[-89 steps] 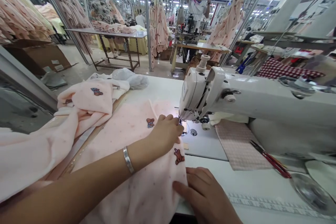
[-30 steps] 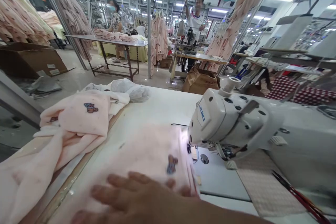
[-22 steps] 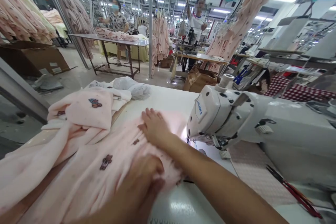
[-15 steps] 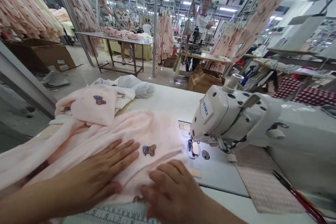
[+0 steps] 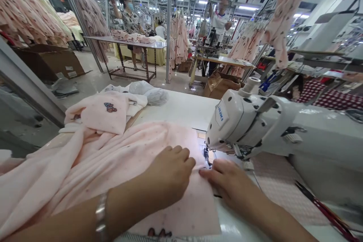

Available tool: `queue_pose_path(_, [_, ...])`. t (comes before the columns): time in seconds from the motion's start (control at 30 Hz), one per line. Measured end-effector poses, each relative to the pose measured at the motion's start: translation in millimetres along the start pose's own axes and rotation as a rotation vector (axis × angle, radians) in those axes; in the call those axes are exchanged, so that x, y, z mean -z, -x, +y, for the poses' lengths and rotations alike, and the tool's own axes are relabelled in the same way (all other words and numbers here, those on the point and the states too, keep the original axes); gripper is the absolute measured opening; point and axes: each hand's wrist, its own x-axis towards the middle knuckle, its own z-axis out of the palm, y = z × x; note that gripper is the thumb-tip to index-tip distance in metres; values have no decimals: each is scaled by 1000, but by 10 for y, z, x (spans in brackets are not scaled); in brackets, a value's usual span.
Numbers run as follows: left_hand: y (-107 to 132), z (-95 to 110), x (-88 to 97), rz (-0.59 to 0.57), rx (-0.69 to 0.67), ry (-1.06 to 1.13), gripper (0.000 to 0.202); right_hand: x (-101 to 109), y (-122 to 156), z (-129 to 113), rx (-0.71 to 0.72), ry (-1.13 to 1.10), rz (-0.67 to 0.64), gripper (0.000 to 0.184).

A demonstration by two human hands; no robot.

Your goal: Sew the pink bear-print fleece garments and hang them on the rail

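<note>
Pink fleece fabric [image 5: 141, 147] with small printed figures spreads over the sewing table up to the machine's needle area. My left hand [image 5: 170, 174] is closed on the fabric, its curled fingers gathering a fold left of the presser foot [image 5: 207, 155]. Close to the foot, my right hand [image 5: 231, 181] pinches the fabric's right edge between thumb and fingers; its fingertips are partly hidden. The white sewing machine [image 5: 235, 124] stands at right with its lamp lit over the needle plate.
Red-handled scissors [image 5: 323, 208] and a pale patterned cloth [image 5: 283, 185] lie under the machine arm. Folded pink pieces [image 5: 99, 113] and a plastic bag [image 5: 150, 92] rest at the table's left back. A metal post [image 5: 31, 79] rises at left. Two people stand beyond.
My left hand has gone from lying flat on the fabric to gripping it further right. My right hand has moved right and forward to the presser foot. The fabric's near edge has shifted right.
</note>
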Motion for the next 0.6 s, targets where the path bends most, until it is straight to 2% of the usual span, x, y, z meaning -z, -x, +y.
queue_pose_path(0.07, [-241, 52, -112, 4, -2, -14, 12, -78, -3, 104, -41, -4, 10, 22])
queue_pose_path(0.13, [-356, 35, -187, 30, -7, 13, 17, -129, 33, 176, -84, -10, 16, 18])
queue_pose_path(0.2, [-368, -5, -216, 64, -1, 80, 21, -154, 72, 209, -135, -10, 14, 17])
queue_pose_path(0.27, [-325, -28, -225, 147, -14, 150, 20, -168, 92, 214, -181, -12, 7, 18])
queue_pose_path(0.3, [-297, -28, -232, 205, -53, 169, 19, -175, 95, 212, -202, -13, 6, 18])
queue_pose_path(0.37, [-250, -6, -262, 271, -216, 132, 17, -192, 94, 211, -236, -12, 9, 19])
queue_pose_path(0.47, [-209, 49, -337, 174, -453, 14, 14, -212, 99, 214, -273, -1, 12, 17])
queue_pose_path(0.53, [-194, 76, -382, 109, -448, 22, 10, -207, 102, 212, -293, 18, 8, 16])
queue_pose_path(0.6, [-175, 84, -405, 98, -389, 72, 19, -183, 94, 209, -310, 43, 4, 16])
